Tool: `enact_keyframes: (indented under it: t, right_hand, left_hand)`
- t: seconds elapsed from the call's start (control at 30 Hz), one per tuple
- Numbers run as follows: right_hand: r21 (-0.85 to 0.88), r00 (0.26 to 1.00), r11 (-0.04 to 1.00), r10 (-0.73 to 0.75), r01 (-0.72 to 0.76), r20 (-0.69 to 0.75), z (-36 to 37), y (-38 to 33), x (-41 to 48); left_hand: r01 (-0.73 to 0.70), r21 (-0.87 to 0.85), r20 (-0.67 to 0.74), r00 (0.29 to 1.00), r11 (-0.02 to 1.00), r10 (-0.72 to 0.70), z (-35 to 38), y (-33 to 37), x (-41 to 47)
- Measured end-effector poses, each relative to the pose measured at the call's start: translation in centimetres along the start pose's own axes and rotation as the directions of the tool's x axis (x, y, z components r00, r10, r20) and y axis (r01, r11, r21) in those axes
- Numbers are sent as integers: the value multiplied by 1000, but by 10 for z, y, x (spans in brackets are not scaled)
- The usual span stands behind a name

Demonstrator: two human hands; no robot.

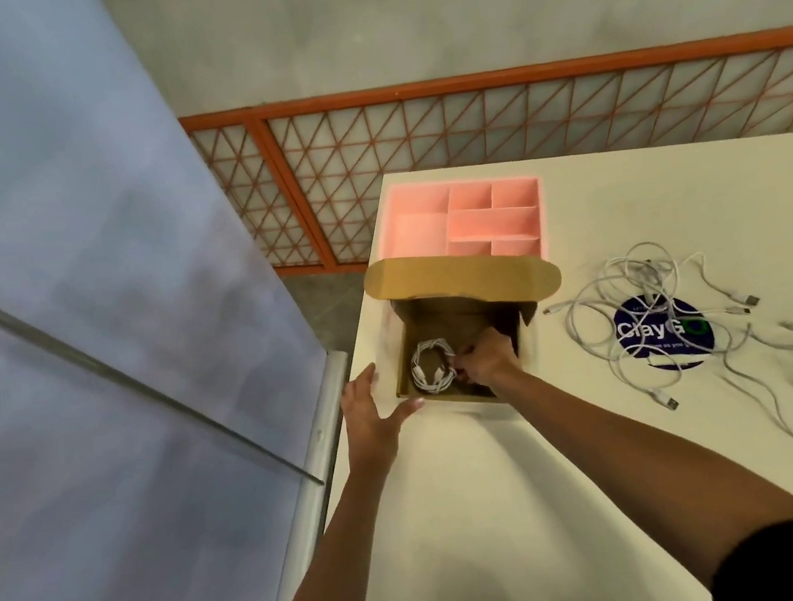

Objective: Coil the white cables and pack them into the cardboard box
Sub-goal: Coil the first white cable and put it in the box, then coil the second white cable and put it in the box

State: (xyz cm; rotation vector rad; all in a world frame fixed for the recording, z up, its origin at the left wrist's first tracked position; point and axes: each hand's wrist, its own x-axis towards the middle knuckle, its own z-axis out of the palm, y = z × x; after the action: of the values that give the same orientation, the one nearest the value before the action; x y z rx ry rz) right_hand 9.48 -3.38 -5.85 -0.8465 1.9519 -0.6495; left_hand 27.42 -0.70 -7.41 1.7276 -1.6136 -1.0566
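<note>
The cardboard box (402, 361) sits open at the table's (515, 488) left edge, with one coiled cable (432, 366) in its left half. The right hand (488, 361) reaches inside, fingers curled and pinching the coil's right side. The left hand (370, 412), fingers straight, braces the box's near-left corner. Untied, the coil may spring open on release. The loose cables (643, 309) toward the right edge lie tangled and may snag.

One box (457, 275), one coiled cable (432, 367) inside, one pink tray (418, 235), one sticker (690, 349), loose cables (647, 304) tangled, count unclear
</note>
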Motion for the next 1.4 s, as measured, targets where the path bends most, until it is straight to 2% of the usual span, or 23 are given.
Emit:
enact_keyframes:
  t: [0.2,0.37,0.47,0.57,0.7,0.83,0.97,1.13,1.3,1.4]
  right_hand:
    - [-90,1000,996,-10,13,27,5,4,5]
    - [-141,993,983,-119,121,22,-3,5,-13]
    - [-115,961,955,-275,273,-8,-21,15,-35]
    - [-87,921,919,-388,385,-27,-44,35,-56]
    - [-108,889,892,-448,438,-91,-78,67,-68]
    - [-133,904,920,-388,369,-178,-116,99,-70]
    - [-182,923,953,-284,243,-258,-149,129,-63]
    - [-209,941,972,-167,108,-293,-183,158,-47]
    - [-252,965,963,-149,93,-216,-198,175,-28]
    - [-229,975,971,-118,73,-190,-198,175,-18]
  left_hand:
    - [-21,-5,-12,1000,1000,21,1,-3,1]
    - [-55,100,-60,996,993,62,1,-1,-3]
    - [-166,171,-139,972,971,190,10,2,-15]
    - [-259,185,-161,944,948,289,28,10,-30]
    - [-489,249,-65,853,836,518,62,28,-47]
    - [-646,242,76,756,724,650,101,52,-63]
    - [-676,191,237,736,712,635,140,64,-74]
    - [-706,280,334,707,651,623,183,87,-83]
    - [-560,261,358,812,786,460,219,111,-76]
    - [-326,257,309,920,910,242,238,117,-71]
